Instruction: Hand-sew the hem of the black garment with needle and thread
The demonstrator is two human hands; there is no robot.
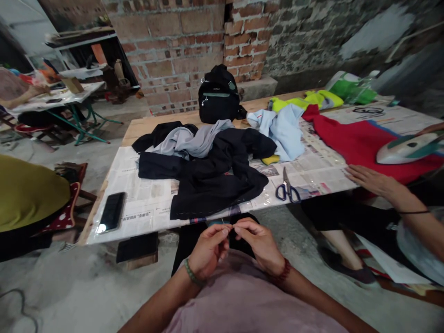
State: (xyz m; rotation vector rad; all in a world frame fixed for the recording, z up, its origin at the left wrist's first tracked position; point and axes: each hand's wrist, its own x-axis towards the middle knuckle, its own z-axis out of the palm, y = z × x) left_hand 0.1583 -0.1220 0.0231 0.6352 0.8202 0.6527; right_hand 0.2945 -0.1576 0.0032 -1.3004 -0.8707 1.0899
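Note:
My left hand [212, 247] and my right hand [258, 243] meet in front of my body, just short of the table's near edge. Both are closed in a pinch, fingertips almost touching. A thin sliver like a sewing needle [223, 221] pokes up at the left fingertips. Whatever the right fingers pinch is too small to make out. Beyond my hands lies a dark garment [208, 194] with pale stitches along its near hem. Blue-handled scissors [287, 187] rest to its right, and a black phone [113, 211] lies to the left.
Newspaper under clear plastic covers the table [149, 215]. A grey garment [187, 141], a light blue one [282, 132] and a black backpack [218, 99] sit farther back. On the right, a co-worker's hand [376, 181] rests near red cloth [347, 134] and an iron [409, 147].

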